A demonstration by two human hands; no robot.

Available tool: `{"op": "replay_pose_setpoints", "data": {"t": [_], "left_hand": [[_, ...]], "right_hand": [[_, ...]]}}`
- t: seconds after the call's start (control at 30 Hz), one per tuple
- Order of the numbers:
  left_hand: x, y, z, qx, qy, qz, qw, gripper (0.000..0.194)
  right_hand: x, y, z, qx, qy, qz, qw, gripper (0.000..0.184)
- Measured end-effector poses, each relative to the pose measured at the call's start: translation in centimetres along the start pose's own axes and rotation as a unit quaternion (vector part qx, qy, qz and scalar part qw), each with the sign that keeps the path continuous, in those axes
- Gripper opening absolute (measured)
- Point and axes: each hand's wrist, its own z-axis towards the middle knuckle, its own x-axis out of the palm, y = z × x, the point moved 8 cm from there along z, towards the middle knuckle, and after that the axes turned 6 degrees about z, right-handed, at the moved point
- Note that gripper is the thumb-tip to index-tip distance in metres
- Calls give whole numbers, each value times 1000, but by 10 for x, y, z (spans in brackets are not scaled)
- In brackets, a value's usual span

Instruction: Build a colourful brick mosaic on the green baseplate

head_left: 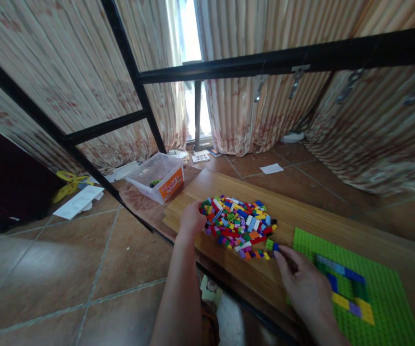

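Tiled floor all around, and across it runs the long wooden board. Nearest, by the board's near edge, here's the right hand, thumb and forefinger grasping a blue brick, a green brick right up against it. Just right of that, the green baseplate lies towards the board's right end, carrying rows of blue, yellow and purple bricks. Over to the left hand: it's at the pile's left side, fingers curled in, and I can't tell whether they grip anything. The mixed pile spreads mid-board between the hands. Past the left end sits the clear tub, orange label facing out, a few pieces inside. Farther off, beyond the far edge, paper on the tiles, then striped curtains behind the black frame.
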Motion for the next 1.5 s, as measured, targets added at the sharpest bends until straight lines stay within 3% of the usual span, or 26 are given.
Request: {"op": "replay_pose_setpoints", "data": {"t": [0.17, 0.47, 0.73, 0.9, 1.13, 1.3, 1.5], "left_hand": [[-3, -2, -1, -5, -8, 44, 999, 37], [1, -20, 0, 15, -33, 107, 994, 49], [-2, -25, 0, -18, -85, 113, 990, 30], [0, -23, 2, -27, -57, 98, 993, 36], [10, -25, 4, 17, -11, 99, 995, 52], [11, -28, 3, 20, -13, 124, 992, 59], [8, -30, 3, 23, -43, 131, 990, 52]], "right_hand": [[1, -3, 2, 6, 6, 7, 1000, 47], [0, -1, 3, -5, -2, 18, 1000, 43], [-1, 0, 3, -9, -10, 22, 1000, 41], [-1, 1, 4, -4, -4, 28, 1000, 38], [-3, 3, 4, -3, -3, 41, 999, 36], [-2, 2, 5, 3, -3, 47, 999, 35], [0, 1, 5, 4, 0, 41, 999, 34]]}}
